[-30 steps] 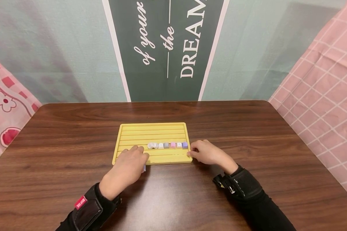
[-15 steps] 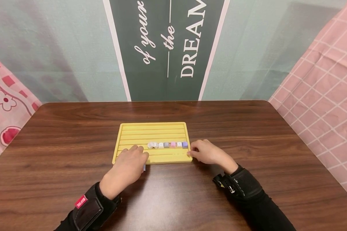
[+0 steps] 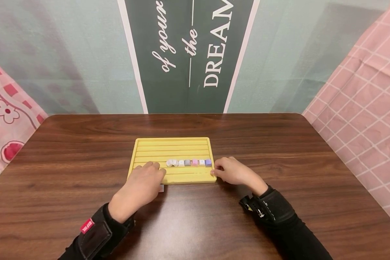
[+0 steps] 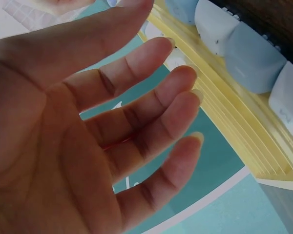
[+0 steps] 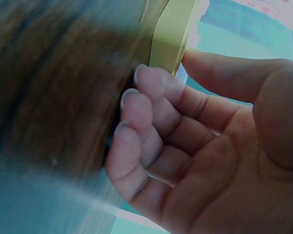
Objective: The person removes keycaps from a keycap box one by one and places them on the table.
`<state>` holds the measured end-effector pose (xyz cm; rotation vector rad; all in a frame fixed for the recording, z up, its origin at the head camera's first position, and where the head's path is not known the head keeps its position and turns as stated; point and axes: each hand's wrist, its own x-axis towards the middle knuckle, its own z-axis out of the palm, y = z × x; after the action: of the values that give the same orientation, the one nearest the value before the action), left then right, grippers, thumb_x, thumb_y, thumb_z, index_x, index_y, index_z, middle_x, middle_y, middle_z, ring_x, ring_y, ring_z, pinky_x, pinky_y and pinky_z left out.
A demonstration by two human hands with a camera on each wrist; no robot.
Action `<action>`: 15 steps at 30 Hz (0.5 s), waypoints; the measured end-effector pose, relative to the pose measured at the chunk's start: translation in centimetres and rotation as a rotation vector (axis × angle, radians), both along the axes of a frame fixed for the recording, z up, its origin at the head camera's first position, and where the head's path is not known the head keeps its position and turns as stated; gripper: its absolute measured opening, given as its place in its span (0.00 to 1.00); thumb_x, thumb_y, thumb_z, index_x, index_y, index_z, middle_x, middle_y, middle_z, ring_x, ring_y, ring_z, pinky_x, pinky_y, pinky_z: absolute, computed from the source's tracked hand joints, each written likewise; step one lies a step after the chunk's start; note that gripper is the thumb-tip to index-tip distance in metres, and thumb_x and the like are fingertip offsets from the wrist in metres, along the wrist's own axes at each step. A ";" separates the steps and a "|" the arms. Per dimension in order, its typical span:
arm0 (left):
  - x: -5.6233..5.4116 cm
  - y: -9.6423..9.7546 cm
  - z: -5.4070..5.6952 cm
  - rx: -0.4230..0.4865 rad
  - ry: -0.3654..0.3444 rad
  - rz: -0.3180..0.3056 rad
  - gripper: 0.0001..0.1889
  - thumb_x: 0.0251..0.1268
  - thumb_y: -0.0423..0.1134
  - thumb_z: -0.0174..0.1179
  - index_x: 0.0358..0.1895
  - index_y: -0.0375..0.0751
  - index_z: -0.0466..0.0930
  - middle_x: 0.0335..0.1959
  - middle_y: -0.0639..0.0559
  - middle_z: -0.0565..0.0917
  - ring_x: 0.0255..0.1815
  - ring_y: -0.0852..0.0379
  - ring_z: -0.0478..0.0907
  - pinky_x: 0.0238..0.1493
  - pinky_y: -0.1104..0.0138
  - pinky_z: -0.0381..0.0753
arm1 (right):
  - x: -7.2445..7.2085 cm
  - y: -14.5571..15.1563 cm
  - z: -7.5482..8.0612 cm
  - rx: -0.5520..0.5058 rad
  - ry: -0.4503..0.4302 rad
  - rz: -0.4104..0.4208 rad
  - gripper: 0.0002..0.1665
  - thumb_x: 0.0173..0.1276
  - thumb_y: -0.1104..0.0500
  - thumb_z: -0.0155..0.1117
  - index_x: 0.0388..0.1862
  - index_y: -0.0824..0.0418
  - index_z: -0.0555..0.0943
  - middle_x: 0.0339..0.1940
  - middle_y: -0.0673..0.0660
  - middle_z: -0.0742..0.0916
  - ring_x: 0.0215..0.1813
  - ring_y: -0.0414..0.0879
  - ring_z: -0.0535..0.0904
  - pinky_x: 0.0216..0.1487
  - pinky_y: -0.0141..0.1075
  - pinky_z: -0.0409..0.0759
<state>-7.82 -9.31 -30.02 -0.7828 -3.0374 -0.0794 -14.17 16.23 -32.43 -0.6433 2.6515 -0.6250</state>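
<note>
A yellow ridged tray (image 3: 172,177) lies on the table. Across it runs a row of several small keycaps (image 3: 187,163), white, grey, pink and violet, ending at the right rim. My left hand (image 3: 144,182) is at the tray's front left part, its fingers loosely bent with nothing between them in the left wrist view. More keycaps (image 4: 254,57), pale blue and white, line up beside the tray there; one pale keycap (image 3: 161,188) shows beside the hand in the head view. My right hand (image 3: 231,171) pinches the tray's right front corner, thumb against the rim and fingers curled alongside.
Dark wooden table (image 3: 263,144) surrounds the tray on all sides. A blue-green backdrop (image 3: 100,65) with a dark lettered panel hangs behind the table. Pink cloths hang at left and right.
My left hand has shifted slightly left and toward the tray's back. The keycap patch beside it looks pale grey now, earlier lilac and then blue. My right hand stays at the corner.
</note>
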 end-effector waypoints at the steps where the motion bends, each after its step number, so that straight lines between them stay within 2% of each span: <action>1: 0.0 0.0 0.0 0.000 0.004 -0.001 0.11 0.43 0.34 0.70 0.29 0.37 0.77 0.23 0.48 0.72 0.29 0.49 0.73 0.23 0.59 0.70 | 0.0 0.0 0.0 0.000 0.001 0.001 0.13 0.65 0.59 0.59 0.20 0.58 0.75 0.14 0.49 0.71 0.16 0.39 0.66 0.20 0.31 0.64; 9: -0.1 0.4 -0.6 -0.014 -0.033 0.013 0.14 0.40 0.30 0.70 0.32 0.35 0.76 0.26 0.47 0.74 0.31 0.48 0.73 0.27 0.57 0.71 | 0.0 0.0 0.0 -0.004 0.008 0.012 0.14 0.65 0.59 0.59 0.19 0.57 0.74 0.13 0.48 0.71 0.16 0.39 0.66 0.20 0.31 0.64; 15: 0.0 0.5 -0.7 -0.013 -0.007 0.025 0.13 0.41 0.29 0.67 0.32 0.36 0.75 0.26 0.47 0.74 0.31 0.48 0.73 0.26 0.58 0.71 | 0.0 0.1 0.0 -0.005 0.007 0.012 0.14 0.65 0.59 0.58 0.19 0.58 0.74 0.14 0.48 0.71 0.16 0.40 0.66 0.21 0.31 0.64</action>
<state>-7.83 -8.83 -30.70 -0.7472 -3.0562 -0.0622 -14.19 16.29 -32.45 -0.6636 2.6515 -0.6269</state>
